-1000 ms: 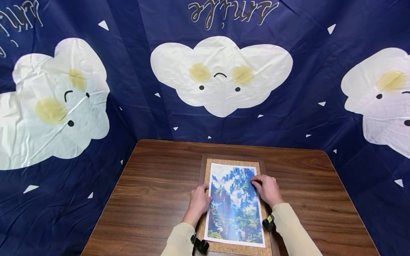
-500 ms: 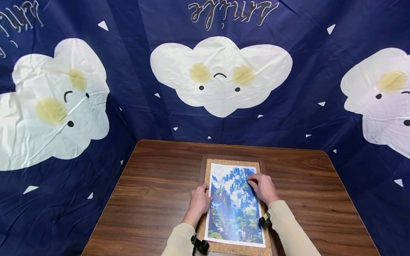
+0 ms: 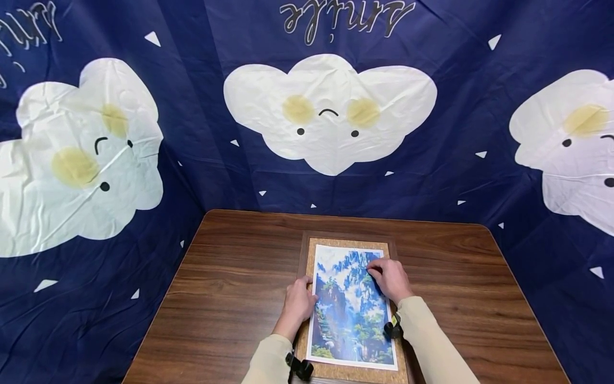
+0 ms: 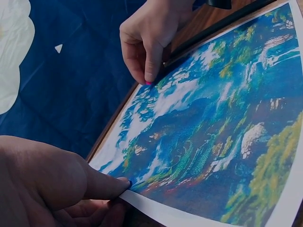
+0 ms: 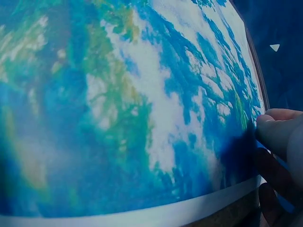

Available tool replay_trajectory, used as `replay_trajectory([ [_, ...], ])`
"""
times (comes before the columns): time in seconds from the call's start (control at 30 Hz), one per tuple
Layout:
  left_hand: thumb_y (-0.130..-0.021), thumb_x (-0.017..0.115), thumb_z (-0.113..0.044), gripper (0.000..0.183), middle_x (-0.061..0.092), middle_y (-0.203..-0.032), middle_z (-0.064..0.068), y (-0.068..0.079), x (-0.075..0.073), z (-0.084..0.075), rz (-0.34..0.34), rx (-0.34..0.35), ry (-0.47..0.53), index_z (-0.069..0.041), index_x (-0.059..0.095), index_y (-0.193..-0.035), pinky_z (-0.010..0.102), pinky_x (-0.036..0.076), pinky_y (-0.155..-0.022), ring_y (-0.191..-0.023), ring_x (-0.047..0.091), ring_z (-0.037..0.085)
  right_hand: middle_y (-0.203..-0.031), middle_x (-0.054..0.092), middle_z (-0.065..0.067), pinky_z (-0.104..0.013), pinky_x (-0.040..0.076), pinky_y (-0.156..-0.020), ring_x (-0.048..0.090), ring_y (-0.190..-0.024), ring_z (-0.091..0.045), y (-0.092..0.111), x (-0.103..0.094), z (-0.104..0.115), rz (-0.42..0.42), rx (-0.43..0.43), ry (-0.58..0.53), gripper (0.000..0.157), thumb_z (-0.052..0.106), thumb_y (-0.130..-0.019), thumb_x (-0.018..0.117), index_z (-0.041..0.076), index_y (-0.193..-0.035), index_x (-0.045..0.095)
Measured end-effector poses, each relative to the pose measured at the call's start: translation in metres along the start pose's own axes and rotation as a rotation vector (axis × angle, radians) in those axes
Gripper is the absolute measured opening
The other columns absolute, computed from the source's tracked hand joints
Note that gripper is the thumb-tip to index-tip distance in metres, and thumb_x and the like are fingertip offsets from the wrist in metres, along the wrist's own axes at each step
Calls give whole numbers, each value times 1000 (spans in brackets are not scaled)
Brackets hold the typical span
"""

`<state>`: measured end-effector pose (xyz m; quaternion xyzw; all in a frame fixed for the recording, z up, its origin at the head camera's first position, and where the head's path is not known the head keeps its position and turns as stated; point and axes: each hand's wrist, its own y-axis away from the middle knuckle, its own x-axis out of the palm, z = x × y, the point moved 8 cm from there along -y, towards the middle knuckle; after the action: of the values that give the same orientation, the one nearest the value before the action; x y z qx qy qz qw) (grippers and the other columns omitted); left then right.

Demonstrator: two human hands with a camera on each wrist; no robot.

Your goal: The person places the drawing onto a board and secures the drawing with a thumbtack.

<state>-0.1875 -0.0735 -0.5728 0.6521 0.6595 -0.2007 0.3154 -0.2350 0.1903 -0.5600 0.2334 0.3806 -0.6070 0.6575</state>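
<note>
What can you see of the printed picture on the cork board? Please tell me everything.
The printed picture is a tall, paper-like sheet with a white border, showing blue mountains, white mist and green trees. It lies face up on the cork board. The left hand touches its left edge; the right hand pinches a small pink thing at its upper right, contact unclear.

Upside-down "smile" [image 3: 347, 21] on the blue cloth [image 3: 192, 106]; cut-off repeat [image 3: 38, 18] at upper left

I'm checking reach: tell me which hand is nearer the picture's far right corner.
Right: the right hand is near that corner of the picture, over its right edge; the left hand is at its left edge.
</note>
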Motion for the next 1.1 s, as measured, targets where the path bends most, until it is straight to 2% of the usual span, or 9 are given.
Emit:
replay_trajectory([
  [0.47,-88,81,-2,36,61,-77,4,-1,1,1,19,-24,6,-2,70,-122,41,53,-72,-76,59,22,-100,78,-1,-49,59,-84,73,-93,-24,-10,5,4,-9,-12,-3,7,10,-96,77,15,-97,82],
  [0.7,-88,81,-2,36,59,-76,4,0,1,2,20,-37,7,-3,70,-123,44,53,-75,-84,56,26,-99,79,-1,-50,59,-85,73,-93,-24,-14,10,5,-6,0,-23,7,12,-97,76,16,-99,82],
  [1.1,-87,82,-2,37,63,-80,7,1,-1,0,7,-4,-5,-3,71,-122,49,55,-82,-92,60,32,-101,78,-1,-50,59,-86,73,-94,-23,-19,16,5,-17,28,-58,8,12,-98,75,17,-100,82],
])
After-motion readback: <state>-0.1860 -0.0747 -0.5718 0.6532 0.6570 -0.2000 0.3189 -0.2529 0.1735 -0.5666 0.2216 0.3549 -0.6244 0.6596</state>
